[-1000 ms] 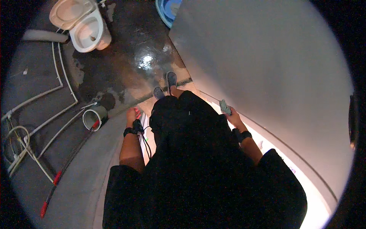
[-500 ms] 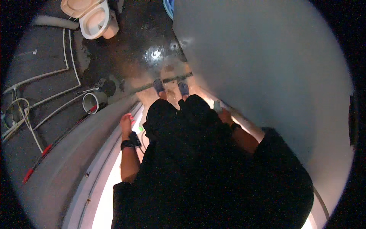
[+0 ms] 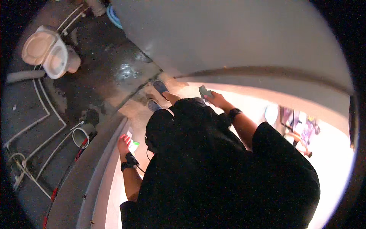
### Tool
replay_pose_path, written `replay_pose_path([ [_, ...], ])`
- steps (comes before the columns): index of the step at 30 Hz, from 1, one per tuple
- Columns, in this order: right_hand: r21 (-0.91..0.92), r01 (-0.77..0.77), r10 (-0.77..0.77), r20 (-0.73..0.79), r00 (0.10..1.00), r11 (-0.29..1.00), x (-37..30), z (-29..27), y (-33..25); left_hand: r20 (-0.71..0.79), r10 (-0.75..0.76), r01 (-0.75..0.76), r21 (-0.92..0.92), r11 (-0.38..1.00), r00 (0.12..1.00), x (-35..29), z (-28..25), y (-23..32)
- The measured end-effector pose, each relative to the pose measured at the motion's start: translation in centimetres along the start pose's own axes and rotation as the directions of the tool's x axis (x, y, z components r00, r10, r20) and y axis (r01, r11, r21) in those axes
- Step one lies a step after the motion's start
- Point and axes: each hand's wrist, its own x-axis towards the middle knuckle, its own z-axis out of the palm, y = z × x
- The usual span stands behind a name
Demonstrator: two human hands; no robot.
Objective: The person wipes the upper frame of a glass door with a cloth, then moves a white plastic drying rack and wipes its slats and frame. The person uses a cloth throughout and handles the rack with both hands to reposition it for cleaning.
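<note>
My right hand (image 3: 216,100) is closed on a crumpled grey-green cloth (image 3: 205,92), held out in front beside the bright doorway. My left hand (image 3: 123,144) is closed with its fingers curled, near the wall edge on the left. A small white-and-green item (image 3: 134,145) shows at its fingers; its kind is too small and blurred to tell. Dark bands circle both wrists, and a thin cable hangs from the left one. My feet in dark slippers (image 3: 160,87) stand on the pale floor at the threshold.
Ahead to the left, a toilet (image 3: 57,60) with its lid raised stands on the wet dark floor (image 3: 110,57). A white bucket (image 3: 81,137), a red-and-black pole (image 3: 54,194) and pipes are at the left. A blue basin (image 3: 114,17) sits far back; furniture (image 3: 303,126) shows at the right.
My body has turned to the right, and the lit room at the right has come into view. My right hand has moved out from beside my leg with the cloth.
</note>
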Motion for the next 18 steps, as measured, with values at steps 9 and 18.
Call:
replay_pose_path([
  [9, 0.334, 0.241, -0.27, 0.042, 0.962, 0.911, -4.5, 0.8, 1.0, 0.314, 0.15, -0.255, 0.328, 0.909, 0.937, -3.1, 11.9, 3.9],
  [18, 0.195, 0.408, -0.448, 0.502, 0.74, 0.892, -6.1, -4.9, -3.7, 0.813, 0.084, -0.646, 0.39, 0.656, 0.576, -18.6, 28.5, 2.9],
])
